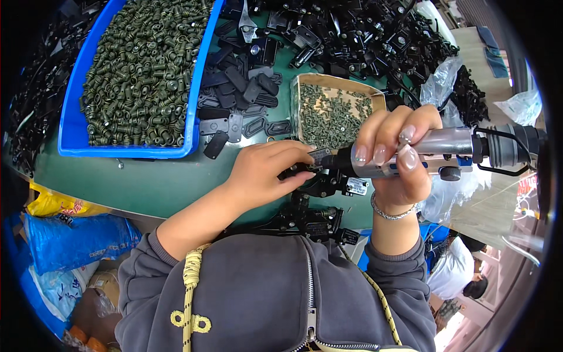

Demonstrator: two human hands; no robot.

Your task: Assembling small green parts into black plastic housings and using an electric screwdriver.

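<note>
My right hand [402, 146] is wrapped round a silver power screwdriver [448, 142] held nearly level, its black nose pointing left. That nose meets a small black metal assembly [319, 186] with a flat cover on top, near the table's front edge. From the left, my left hand [264, 170] pinches the assembly between thumb and fingers, which hide part of it. The contact at the bit's tip is hard to make out. More black assemblies [302, 220] lie at the edge just in front of my body.
A blue bin [126, 152] of greenish cylindrical parts stands at left. Flat black covers [252, 91] lie beside it, next to a cardboard box [352, 82] of small screws. Black parts [363, 35] are heaped at the back. Plastic bags [443, 79] lie right; filled sacks [82, 240] sit lower left.
</note>
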